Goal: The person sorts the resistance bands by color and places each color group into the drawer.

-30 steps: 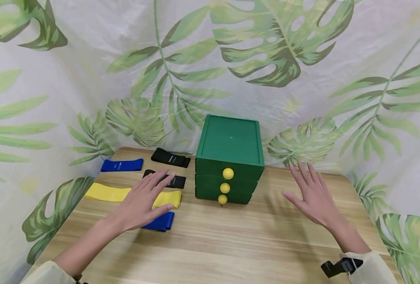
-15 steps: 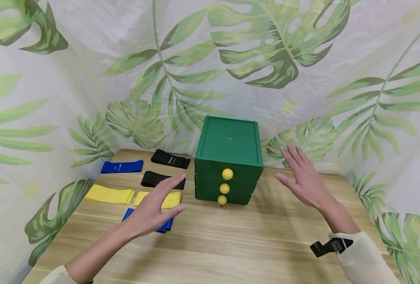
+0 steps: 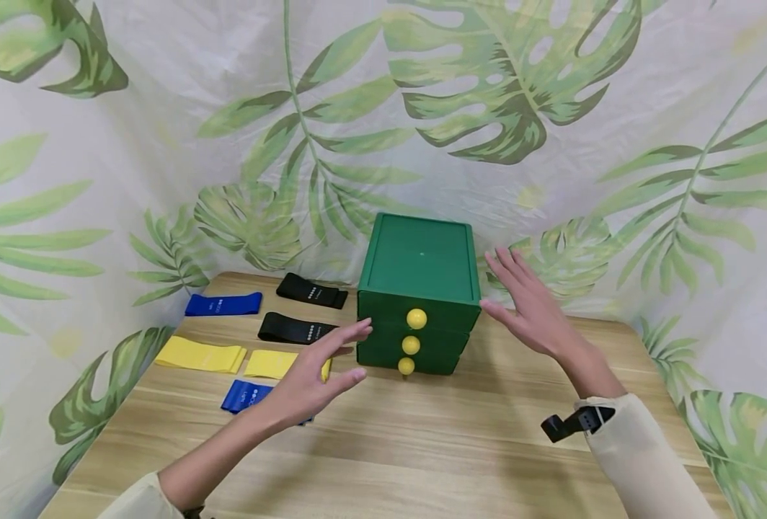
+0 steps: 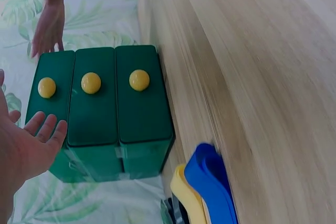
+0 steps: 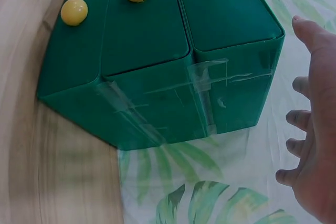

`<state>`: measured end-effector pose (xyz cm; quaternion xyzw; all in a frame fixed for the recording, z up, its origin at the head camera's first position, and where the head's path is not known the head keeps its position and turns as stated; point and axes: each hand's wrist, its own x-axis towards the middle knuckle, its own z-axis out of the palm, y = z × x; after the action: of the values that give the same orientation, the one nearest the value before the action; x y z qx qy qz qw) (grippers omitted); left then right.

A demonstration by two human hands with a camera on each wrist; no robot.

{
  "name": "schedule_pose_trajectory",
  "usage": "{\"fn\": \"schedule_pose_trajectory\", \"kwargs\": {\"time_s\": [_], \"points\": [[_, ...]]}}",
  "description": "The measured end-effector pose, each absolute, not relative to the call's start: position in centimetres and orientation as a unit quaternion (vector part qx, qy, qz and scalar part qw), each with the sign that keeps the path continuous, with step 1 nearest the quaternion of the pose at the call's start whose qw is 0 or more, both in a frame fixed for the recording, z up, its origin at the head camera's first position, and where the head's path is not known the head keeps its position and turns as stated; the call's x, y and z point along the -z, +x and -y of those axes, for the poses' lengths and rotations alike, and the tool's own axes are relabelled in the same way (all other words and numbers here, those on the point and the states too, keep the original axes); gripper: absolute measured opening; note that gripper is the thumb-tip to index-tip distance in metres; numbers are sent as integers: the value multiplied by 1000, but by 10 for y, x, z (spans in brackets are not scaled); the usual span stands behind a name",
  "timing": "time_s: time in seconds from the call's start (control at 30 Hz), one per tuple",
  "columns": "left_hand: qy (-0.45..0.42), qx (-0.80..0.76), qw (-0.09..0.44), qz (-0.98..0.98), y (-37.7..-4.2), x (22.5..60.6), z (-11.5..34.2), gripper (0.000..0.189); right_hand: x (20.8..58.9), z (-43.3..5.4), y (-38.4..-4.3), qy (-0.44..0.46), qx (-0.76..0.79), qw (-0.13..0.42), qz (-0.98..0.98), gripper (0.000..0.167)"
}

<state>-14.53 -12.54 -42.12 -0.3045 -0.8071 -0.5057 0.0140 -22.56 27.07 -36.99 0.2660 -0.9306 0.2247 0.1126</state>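
Observation:
A green three-drawer box (image 3: 422,259) stands at the back middle of the table, its drawers closed, each with a round yellow knob (image 3: 417,318). My left hand (image 3: 312,378) hovers before the box's left front, fingers extended and thumb apart, holding nothing. Beyond the box's right side, my right hand (image 3: 529,310) is raised with straight fingers, near its top right edge. In the right wrist view, a gap shows between that hand (image 4: 48,30) and the box (image 5: 147,35). Clear tape runs along the box's side.
Left of the box lie flat loop bands: two black (image 3: 312,290), two yellow (image 3: 198,355) and two blue (image 3: 223,304). My left arm partly covers the nearer blue band (image 3: 244,395). A leaf-patterned cloth (image 3: 331,144) hangs behind the wooden table (image 3: 409,461).
My left hand has moved right, from over the bands toward the box front. The right hand has moved left and up toward the box's right side. The box and bands stay put.

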Motion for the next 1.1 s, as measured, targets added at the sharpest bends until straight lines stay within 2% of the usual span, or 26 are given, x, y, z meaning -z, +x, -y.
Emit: {"fn": "schedule_pose_trajectory", "kwargs": {"time_s": [0.27, 0.8, 1.1], "points": [[-275, 558, -16, 783, -153, 425, 105, 62, 369, -258, -238, 276, -251, 103, 922, 75], [-255, 592, 15, 764, -172, 425, 64, 54, 363, -241, -260, 326, -279, 84, 899, 67], [-247, 600, 21, 760, -177, 428, 49, 52, 361, -240, -266, 338, -282, 46, 897, 64]]}}
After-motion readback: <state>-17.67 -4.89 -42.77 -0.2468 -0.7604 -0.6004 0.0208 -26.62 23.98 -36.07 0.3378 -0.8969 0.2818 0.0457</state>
